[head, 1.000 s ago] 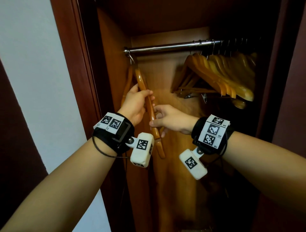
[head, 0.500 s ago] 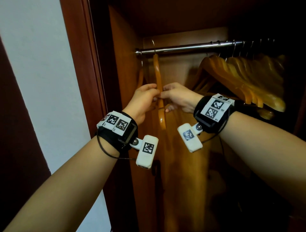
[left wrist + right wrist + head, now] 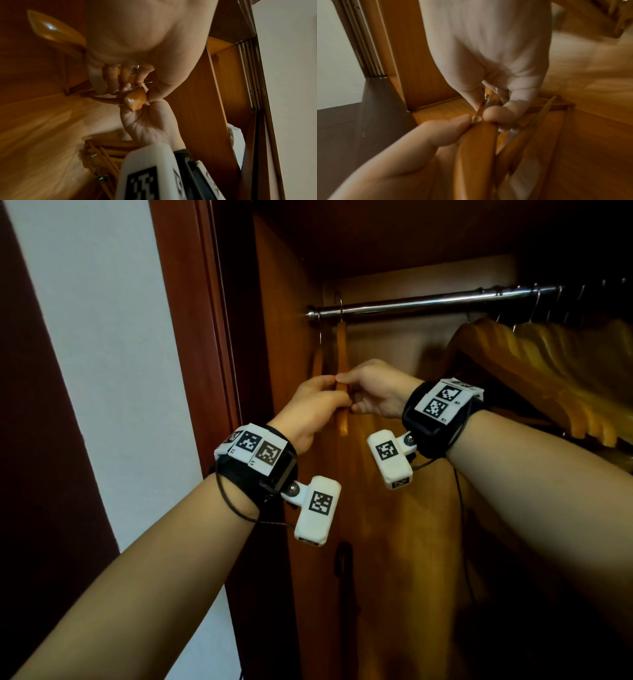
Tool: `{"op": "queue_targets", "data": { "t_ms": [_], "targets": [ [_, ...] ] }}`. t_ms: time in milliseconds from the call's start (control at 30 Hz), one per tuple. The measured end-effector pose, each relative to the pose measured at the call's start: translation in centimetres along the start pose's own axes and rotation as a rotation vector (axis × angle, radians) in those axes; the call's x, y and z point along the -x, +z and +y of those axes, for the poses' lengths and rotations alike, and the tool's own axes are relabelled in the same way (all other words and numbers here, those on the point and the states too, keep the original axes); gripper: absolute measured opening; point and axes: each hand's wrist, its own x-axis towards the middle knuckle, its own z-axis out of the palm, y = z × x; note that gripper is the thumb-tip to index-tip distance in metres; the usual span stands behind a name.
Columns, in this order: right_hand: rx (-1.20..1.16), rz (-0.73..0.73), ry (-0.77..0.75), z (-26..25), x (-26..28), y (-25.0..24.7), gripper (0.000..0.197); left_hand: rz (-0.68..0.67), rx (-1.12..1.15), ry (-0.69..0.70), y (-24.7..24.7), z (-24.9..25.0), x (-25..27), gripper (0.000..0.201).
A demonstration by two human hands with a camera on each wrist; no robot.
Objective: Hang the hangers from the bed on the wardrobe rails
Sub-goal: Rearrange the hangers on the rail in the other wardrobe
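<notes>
While hooked on the rail (image 3: 428, 302), hanger (image 3: 342, 344) passes between both grips.

I see an orange-brown wooden hanger (image 3: 342, 347), shiny silver rail (image 3: 428, 302) above it, reddish-brown wardrobe frame (image 3: 191, 302) left of the rail, black wristbands (image 3: 442, 422) bearing black-and-white checkered tags.

Dim warm light inside wardrobe (image 3: 394, 508), deep shadow at right and bottom; glare on rail (image 3: 428, 302); wrist views motion-blurred, edges strongly bent.
</notes>
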Motion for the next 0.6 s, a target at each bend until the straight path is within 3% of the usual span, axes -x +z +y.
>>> {"op": "queue_targets", "data": {
  "t_ms": [100, 600],
  "targets": [
    [-0.013, 0.023, 0.015, -0.2, -0.9, 0.2, 0.012, 0.028, -0.009, -0.019, -0.1, -0.2, -0.1, 0.052],
    [-0.015, 0.050, 0.054, 1.6, -1.6, 2.5, 0.016, 0.119, -0.125, -0.004, -0.5, -1.7, 0.8, 0.068]
  ]
}}
